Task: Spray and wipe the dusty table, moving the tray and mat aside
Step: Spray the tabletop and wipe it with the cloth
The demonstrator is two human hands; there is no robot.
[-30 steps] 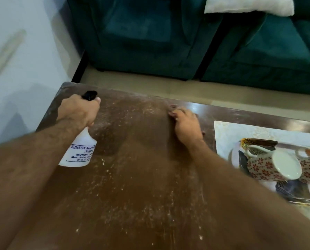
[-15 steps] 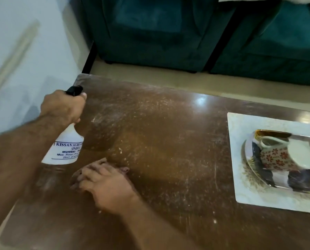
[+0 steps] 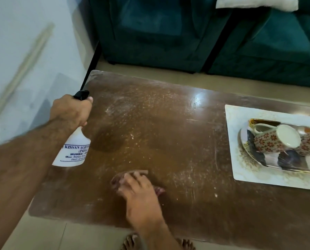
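Note:
A brown wooden table (image 3: pixel 168 134) is streaked with pale dust. My left hand (image 3: pixel 70 110) grips the neck of a white spray bottle (image 3: pixel 73 148) with a black nozzle, held above the table's left part. My right hand (image 3: pixel 139 192) presses a dark reddish cloth (image 3: pixel 132 175) flat on the table near the front edge; the hand covers most of the cloth. At the right lies a white mat (image 3: pixel 235 159). On it stands a shiny tray (image 3: pixel 248 152) that holds flowered cups (image 3: pixel 269 143).
Dark green sofas (image 3: pixel 168 33) stand beyond the table, across a strip of beige floor. A white cushion (image 3: pixel 255 2) lies on the sofa. A pale wall (image 3: pixel 24 51) runs along the left. My bare toes (image 3: pixel 132 242) show under the front edge.
My right hand with the cloth swept from the table's far middle to the near left, then moved right along the front edge. The bottle hand stayed at the left.

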